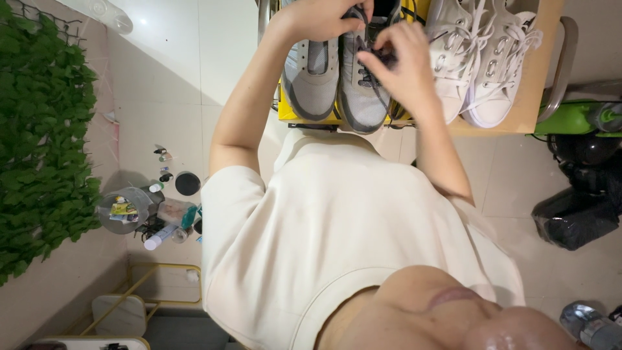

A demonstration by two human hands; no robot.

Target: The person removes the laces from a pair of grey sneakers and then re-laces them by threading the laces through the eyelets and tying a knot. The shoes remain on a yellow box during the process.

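The right hand [407,70] is pinching a dark lace [376,48] between thumb and fingertips, closed narrow on it; the left hand [324,18] is curling over the collar of the same grey sneaker [364,84], fingers gripping its top edge. That sneaker is lying beside its grey twin [310,71] on a yellow box [304,116], at the top of the view; it is looking light and soft, the mesh upper yielding, the rubber sole stiffer, so the collar or heel is probably the firmest hold; the lace is thin, limp and likely to slip. Just beside, a pair of white lace-up sneakers [479,58] is resting on a wooden board [531,97].
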